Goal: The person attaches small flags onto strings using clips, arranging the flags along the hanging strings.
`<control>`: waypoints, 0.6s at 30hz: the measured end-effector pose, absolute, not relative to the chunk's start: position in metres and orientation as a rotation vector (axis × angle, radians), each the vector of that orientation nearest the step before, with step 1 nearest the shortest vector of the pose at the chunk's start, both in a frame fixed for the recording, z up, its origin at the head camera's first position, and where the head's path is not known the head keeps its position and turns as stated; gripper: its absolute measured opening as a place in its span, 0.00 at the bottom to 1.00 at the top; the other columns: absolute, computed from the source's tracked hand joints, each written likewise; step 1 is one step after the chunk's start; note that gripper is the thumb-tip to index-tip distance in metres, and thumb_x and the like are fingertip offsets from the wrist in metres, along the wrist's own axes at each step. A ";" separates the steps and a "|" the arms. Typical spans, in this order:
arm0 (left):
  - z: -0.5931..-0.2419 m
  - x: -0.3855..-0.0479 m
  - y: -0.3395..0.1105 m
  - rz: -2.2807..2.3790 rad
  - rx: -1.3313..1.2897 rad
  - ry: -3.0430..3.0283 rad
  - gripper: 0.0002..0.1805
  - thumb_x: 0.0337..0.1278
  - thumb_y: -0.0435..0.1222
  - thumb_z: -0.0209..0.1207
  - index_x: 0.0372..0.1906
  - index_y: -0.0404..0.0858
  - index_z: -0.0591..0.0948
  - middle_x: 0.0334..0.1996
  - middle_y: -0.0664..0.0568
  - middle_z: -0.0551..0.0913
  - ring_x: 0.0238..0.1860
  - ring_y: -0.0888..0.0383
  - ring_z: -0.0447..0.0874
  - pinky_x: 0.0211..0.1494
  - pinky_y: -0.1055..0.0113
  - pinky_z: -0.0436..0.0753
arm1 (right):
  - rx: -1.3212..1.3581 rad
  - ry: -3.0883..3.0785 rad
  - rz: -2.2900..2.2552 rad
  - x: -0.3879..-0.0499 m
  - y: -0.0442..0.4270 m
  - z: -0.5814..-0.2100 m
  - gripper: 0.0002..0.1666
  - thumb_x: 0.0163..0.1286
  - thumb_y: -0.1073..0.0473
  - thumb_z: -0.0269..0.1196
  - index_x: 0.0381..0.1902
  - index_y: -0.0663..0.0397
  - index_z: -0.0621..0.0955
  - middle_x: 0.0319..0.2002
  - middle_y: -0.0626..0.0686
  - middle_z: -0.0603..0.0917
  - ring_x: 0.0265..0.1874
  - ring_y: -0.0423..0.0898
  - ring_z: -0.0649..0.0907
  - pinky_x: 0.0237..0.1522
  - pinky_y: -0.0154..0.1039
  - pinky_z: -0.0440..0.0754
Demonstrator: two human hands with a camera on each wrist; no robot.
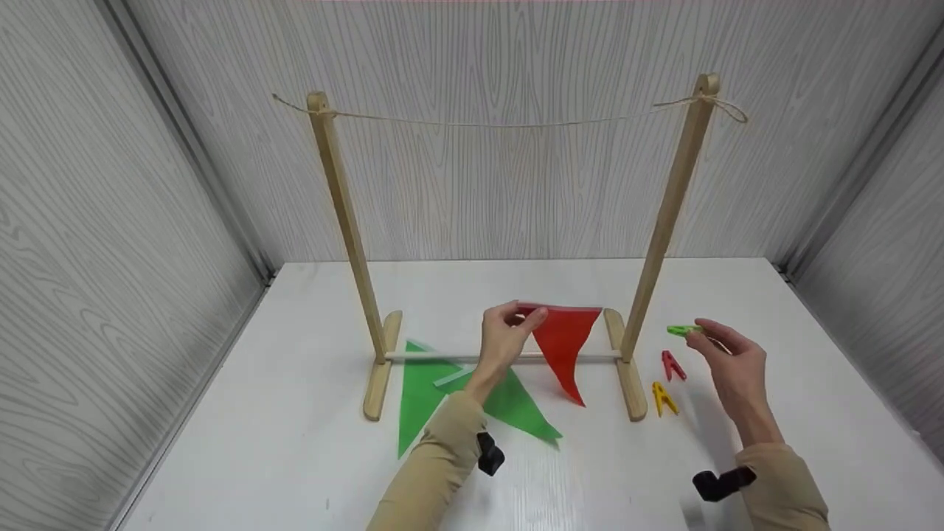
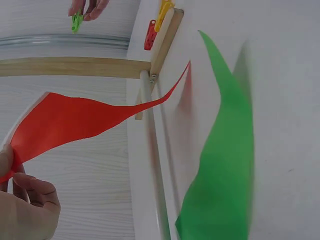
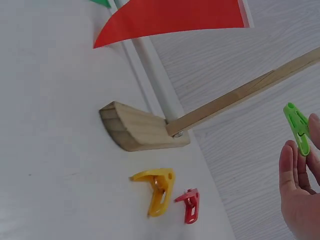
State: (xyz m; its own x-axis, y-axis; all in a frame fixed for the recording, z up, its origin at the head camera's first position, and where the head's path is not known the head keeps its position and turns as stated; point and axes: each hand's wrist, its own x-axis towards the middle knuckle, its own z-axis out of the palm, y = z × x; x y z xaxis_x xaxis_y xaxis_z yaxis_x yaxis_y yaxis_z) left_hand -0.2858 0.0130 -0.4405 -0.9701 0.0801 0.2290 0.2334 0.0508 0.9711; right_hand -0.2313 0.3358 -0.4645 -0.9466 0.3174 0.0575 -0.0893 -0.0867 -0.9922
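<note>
The left hand (image 1: 503,341) pinches the upper left corner of a red triangular flag (image 1: 566,341), which hangs with its point down over the frame's lower bar. In the left wrist view, the thumb and fingers of that hand (image 2: 27,202) grip the flag's (image 2: 75,120) pale-edged end. Held between the right hand's (image 1: 734,365) thumb and fingers is a green clothespin (image 1: 682,330), raised to the right of the right post. The right wrist view shows the green clothespin (image 3: 297,125) at the fingertips of the right hand (image 3: 302,192).
Green flags (image 1: 424,391) lie under and in front of the lower bar (image 1: 582,355). A red clothespin (image 1: 672,365) and a yellow clothespin (image 1: 664,399) rest right of the frame's foot (image 1: 627,376). Between two wooden posts (image 1: 675,199) a string (image 1: 479,125) is tied.
</note>
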 end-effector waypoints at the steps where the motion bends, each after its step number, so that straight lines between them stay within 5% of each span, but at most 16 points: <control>1: -0.437 -0.287 0.013 -2.054 -0.342 -2.181 0.10 0.63 0.38 0.67 0.40 0.35 0.89 0.35 0.42 0.89 0.31 0.61 0.76 0.35 0.72 0.72 | -0.221 -1.890 2.137 -0.233 0.334 -0.461 0.13 0.67 0.61 0.69 0.50 0.51 0.85 0.40 0.41 0.85 0.39 0.35 0.86 0.50 0.21 0.80; 18: -0.387 -0.292 0.021 -2.086 -0.385 -2.046 0.11 0.65 0.38 0.65 0.46 0.36 0.88 0.39 0.43 0.90 0.38 0.60 0.82 0.46 0.69 0.81 | 0.217 -1.793 2.015 -0.246 0.306 -0.386 0.15 0.67 0.69 0.66 0.51 0.68 0.84 0.40 0.46 0.88 0.38 0.38 0.86 0.50 0.27 0.83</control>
